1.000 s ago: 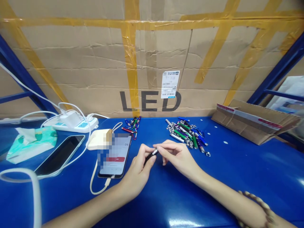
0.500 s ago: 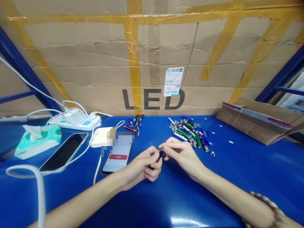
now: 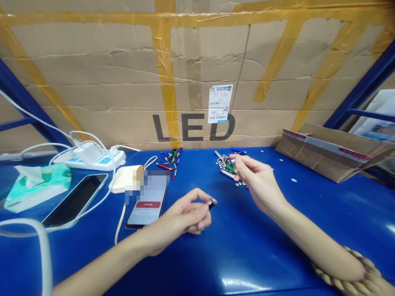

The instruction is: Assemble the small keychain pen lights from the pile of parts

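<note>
My left hand (image 3: pixel 189 216) is closed around a small black flashlight (image 3: pixel 211 202), whose silvery end sticks out past the thumb and forefinger. Most of its body is hidden in the fingers. Further back, my right hand (image 3: pixel 257 179) pinches a small silver piece (image 3: pixel 233 161) between thumb and fingertips; its exact kind is too small to make out. That hand is in front of a pile of small metal flashlights (image 3: pixel 227 173) in silver, green, blue and purple, and covers much of it.
A smaller cluster of coloured flashlights with clips (image 3: pixel 173 159) lies at the back. To the left are a lit phone (image 3: pixel 149 209), a dark phone (image 3: pixel 75 199), a cream charger (image 3: pixel 123 181), a tissue pack (image 3: pixel 40 187) and a power strip (image 3: pixel 101 161). An opened cardboard box (image 3: pixel 321 158) sits right.
My right hand has moved away from the flashlight, back and to the right towards the pile, with a small silver piece in its fingertips. The left hand keeps the flashlight.
</note>
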Motion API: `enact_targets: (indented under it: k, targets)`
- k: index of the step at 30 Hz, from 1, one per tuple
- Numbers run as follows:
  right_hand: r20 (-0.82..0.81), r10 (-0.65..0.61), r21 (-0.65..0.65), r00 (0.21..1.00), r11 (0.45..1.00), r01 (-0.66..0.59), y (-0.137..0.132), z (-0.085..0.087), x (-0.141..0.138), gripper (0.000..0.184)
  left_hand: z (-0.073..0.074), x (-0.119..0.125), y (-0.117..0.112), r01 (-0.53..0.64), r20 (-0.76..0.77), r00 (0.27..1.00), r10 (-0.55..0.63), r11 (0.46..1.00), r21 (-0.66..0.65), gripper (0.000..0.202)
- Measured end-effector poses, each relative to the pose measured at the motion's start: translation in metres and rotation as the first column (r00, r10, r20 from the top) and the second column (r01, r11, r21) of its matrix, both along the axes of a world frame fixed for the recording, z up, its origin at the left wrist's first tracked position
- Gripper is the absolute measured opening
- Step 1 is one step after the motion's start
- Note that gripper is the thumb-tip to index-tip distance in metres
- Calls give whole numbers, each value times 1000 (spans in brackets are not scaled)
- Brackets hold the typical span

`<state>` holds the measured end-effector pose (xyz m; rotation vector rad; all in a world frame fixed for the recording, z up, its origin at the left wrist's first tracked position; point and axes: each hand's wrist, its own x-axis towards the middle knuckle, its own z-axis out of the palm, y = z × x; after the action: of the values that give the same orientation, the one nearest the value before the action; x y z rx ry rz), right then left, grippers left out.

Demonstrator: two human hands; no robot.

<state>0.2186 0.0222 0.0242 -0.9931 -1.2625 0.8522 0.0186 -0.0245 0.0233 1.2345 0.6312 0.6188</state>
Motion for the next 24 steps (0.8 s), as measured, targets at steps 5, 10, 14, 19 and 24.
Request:
enact_targets:
  k: [5,10,14,19,24]
  targets:
    - [259,96,15,961,995,-103,3,-11,-7,28,-14,-5,12,15,-421,828,371,735,678,10]
    - [667,13,182,745,967,-180,0,-20,-10,20,-21,-11,15,122,-507,632,586,571,812,7]
    - [839,-101,250,535,945,-214,0,-22,-5,18,-15,-12,17,160,-516,580,630,533,831,5]
    - [901,-114,215,419,956,-201,5,-22,-2,18,-12,-15,19,187,-520,586,622,520,833,19]
    - [960,-77,119,270,983,-143,9,-19,4,18,-17,-16,17,244,-612,567,551,598,764,27]
